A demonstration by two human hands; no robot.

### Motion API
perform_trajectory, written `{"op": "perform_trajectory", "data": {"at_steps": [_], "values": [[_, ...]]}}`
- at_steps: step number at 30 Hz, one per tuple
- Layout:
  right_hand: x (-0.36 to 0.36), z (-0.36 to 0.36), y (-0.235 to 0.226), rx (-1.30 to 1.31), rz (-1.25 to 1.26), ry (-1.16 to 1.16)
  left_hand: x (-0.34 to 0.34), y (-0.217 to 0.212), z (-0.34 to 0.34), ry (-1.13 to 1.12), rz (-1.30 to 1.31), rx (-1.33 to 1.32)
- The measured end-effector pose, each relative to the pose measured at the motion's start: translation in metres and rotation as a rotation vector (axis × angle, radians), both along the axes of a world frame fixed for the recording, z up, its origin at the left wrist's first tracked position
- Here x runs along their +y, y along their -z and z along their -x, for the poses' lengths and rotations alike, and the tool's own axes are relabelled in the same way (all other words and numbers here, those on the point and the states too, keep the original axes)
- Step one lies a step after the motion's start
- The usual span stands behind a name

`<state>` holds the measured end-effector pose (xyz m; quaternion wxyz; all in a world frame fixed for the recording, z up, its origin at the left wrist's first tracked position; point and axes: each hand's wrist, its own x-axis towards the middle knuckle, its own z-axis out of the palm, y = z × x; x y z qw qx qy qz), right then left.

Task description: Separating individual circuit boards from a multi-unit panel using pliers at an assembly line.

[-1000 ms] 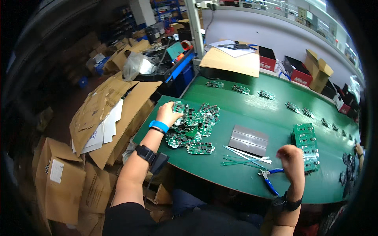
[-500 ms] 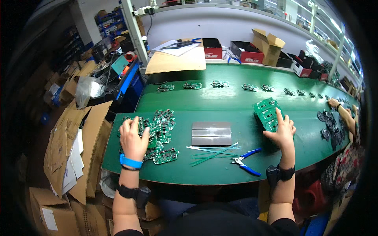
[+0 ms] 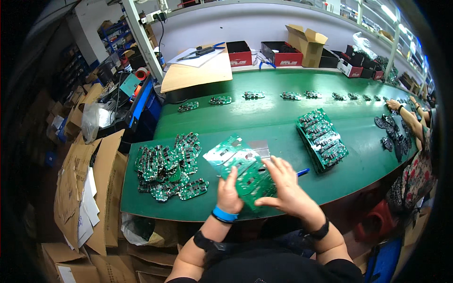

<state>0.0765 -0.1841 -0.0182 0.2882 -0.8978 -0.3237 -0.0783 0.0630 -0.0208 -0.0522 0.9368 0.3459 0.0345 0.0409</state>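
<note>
A green circuit board panel (image 3: 240,162) is held tilted above the near middle of the bench, between my two hands. My left hand (image 3: 229,192) grips its lower left edge, thumb against the face. At its right edge, my right hand (image 3: 289,188) holds it between thumb and fingers. Behind the panel a grey metal block (image 3: 259,147) is partly covered. The blue handle of the cutters (image 3: 303,172) shows beside my right fingers; the rest is hidden. A stack of circuit board panels (image 3: 322,140) lies to the right, and a pile of separate circuit boards (image 3: 163,165) to the left.
Several boards (image 3: 254,95) stand in a row along the green bench (image 3: 226,123). Behind are a cardboard sheet (image 3: 203,75) with tools, red-and-black boxes (image 3: 288,57) and an open carton (image 3: 306,47). At far right another person's arm (image 3: 411,121) reaches over black parts (image 3: 392,132).
My right hand has brought a panel from the right to the middle. My left hand has left the pile of boards and now grips the panel too. The view has shifted slightly.
</note>
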Motion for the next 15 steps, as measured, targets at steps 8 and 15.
{"op": "perform_trajectory", "data": {"at_steps": [8,15], "values": [[-0.081,0.003,0.024,0.016,0.188,0.035,0.079,0.004,0.031,0.190,0.287,-0.006],[-0.070,0.003,0.024,0.174,-0.507,0.126,0.072,0.006,0.034,0.366,0.358,-0.012]]}}
